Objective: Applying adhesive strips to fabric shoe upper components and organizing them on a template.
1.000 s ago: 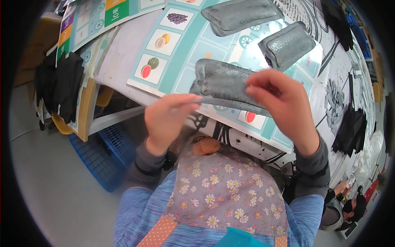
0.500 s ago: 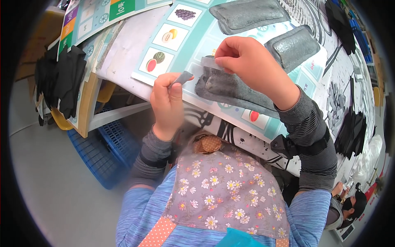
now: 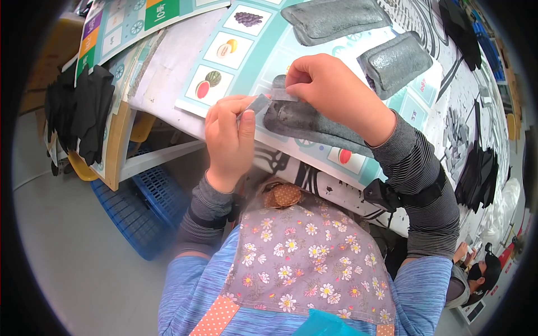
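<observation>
Left hand (image 3: 228,137) pinches a small grey tab (image 3: 259,103) between thumb and fingertips, at the near end of a long grey felt pad (image 3: 314,126) lying on the worktop (image 3: 168,67) close to its front edge. Right hand (image 3: 330,92) sits on top of the same pad, fingers curled and pressed together, pinching a thin pale strip (image 3: 283,96) at the pad's upper left corner, just beside the left hand's tab. The pad runs from between the two hands off to the right under the right wrist. It lies on a picture chart (image 3: 224,50) with fruit tiles on a teal ground. Two more grey pads are farther back on the worktop, one large (image 3: 330,19) near the top, one smaller (image 3: 395,61) to its right, both apart from the hands. Black gloves (image 3: 84,115) hang over the left end of the worktop, and a blue plastic crate (image 3: 143,210) is on the floor below. Flowered apron (image 3: 302,263) over a blue striped top shows at the lower edge.
</observation>
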Tool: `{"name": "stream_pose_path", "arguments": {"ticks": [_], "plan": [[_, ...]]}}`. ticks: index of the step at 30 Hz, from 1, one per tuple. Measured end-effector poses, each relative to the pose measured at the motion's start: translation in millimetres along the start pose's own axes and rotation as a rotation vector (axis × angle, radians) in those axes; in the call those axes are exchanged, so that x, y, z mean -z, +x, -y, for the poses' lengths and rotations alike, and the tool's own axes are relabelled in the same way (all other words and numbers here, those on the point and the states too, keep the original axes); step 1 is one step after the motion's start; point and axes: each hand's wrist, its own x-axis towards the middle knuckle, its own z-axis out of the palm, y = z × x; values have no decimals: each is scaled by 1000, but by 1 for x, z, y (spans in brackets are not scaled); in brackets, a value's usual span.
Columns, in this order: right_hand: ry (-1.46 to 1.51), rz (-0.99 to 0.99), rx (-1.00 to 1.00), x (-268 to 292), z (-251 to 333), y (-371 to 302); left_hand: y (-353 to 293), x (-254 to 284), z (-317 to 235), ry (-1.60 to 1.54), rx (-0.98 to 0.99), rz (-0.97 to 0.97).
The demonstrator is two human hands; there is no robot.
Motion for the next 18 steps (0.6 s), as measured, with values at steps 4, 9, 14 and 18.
{"name": "stream_pose_path", "arguments": {"ticks": [4,9,14,18], "plan": [[-29,-30,44,-2,-2,0,5,-1,-4,23,-29,14],[-52,-13,50,-4,-2,-1,6,0,-8,112,-11,63],[-95,-25,59,-8,0,-1,9,1,-12,145,49,72],[-192,-94,112,-12,0,-3,10,1,-11,148,58,80]]}}
